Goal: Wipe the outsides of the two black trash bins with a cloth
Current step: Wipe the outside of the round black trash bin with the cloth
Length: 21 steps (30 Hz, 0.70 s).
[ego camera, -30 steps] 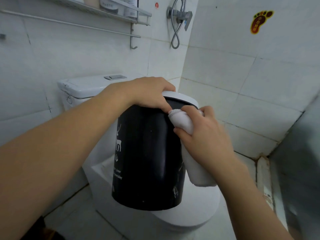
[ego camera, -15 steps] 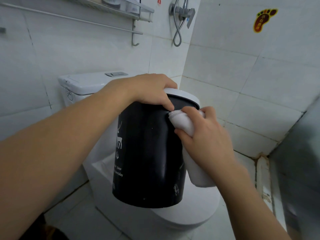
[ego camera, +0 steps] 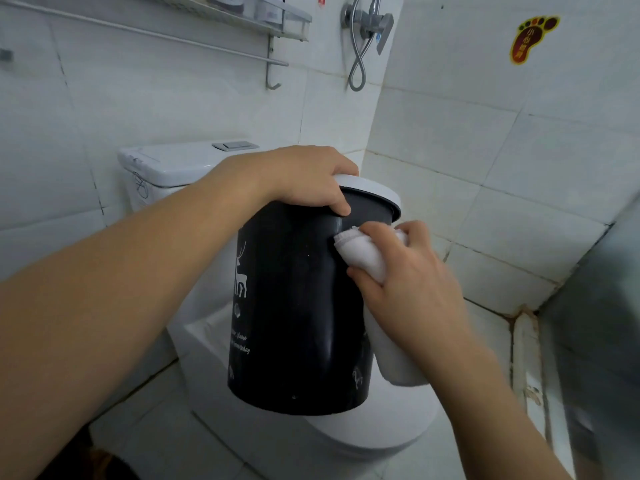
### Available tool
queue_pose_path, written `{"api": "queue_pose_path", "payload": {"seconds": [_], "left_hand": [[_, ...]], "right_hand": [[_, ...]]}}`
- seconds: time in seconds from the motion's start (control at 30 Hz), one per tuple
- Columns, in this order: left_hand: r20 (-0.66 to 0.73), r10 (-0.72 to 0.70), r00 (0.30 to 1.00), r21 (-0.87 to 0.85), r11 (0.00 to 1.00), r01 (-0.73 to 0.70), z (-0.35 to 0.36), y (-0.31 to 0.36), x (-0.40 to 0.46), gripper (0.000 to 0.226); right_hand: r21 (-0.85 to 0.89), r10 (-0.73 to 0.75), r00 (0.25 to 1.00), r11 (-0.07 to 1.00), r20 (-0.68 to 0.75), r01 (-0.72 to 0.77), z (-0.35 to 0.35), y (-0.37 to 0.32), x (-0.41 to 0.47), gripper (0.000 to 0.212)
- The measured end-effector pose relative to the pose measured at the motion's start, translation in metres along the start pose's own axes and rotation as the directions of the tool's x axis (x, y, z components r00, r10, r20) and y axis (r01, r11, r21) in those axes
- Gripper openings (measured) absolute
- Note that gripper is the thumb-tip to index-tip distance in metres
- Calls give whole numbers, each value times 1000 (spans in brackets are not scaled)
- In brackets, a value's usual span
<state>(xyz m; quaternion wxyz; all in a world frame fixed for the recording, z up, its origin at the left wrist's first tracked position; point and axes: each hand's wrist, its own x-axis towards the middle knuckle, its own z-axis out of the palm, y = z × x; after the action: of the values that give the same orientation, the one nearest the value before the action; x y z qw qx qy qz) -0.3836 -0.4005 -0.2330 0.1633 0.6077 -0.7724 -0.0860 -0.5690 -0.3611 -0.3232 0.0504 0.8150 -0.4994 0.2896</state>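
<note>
A black trash bin (ego camera: 294, 323) with a white rim and a white deer print is held up in front of me, above the toilet. My left hand (ego camera: 304, 181) grips its top rim, thumb on the black wall. My right hand (ego camera: 412, 282) holds a folded white cloth (ego camera: 363, 254) and presses it against the bin's upper right side, just below the rim. The cloth's loose end hangs down past the bin's lower right. Only one bin is in view.
A white toilet (ego camera: 374, 431) with its tank (ego camera: 173, 164) stands below and behind the bin. Tiled walls close in left, behind and right. A shower valve with hose (ego camera: 363, 26) and a metal shelf (ego camera: 263, 15) hang above. A grey panel (ego camera: 602, 323) rises at right.
My right hand has slid the cloth slightly down the bin's right side from the rim. The left hand keeps its grip on the rim.
</note>
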Motion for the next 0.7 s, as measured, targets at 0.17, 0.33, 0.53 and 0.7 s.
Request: {"api": "queue_pose_path", "payload": {"seconds": [0.17,0.33,0.53,0.7], "left_hand": [[-2,4,1000,-7,1000,-4,1,-1,1,10],[-8,4,1000,38,999,-3,1,-1,2,20],[-6,9,1000,50,999,-8,1,2,1,19],[-6,20,1000,49,999,-19,3,5,3,14]], "right_hand": [[-13,-12,999,1000,-34,12,-1,-2,11,37],[-23,-31,999,999,-17,31,4,0,-11,37],[-16,-24,1000,1000,5,24,3,2,-15,37],[-16,-14,999,1000,-42,13,-4,0,7,38]]}}
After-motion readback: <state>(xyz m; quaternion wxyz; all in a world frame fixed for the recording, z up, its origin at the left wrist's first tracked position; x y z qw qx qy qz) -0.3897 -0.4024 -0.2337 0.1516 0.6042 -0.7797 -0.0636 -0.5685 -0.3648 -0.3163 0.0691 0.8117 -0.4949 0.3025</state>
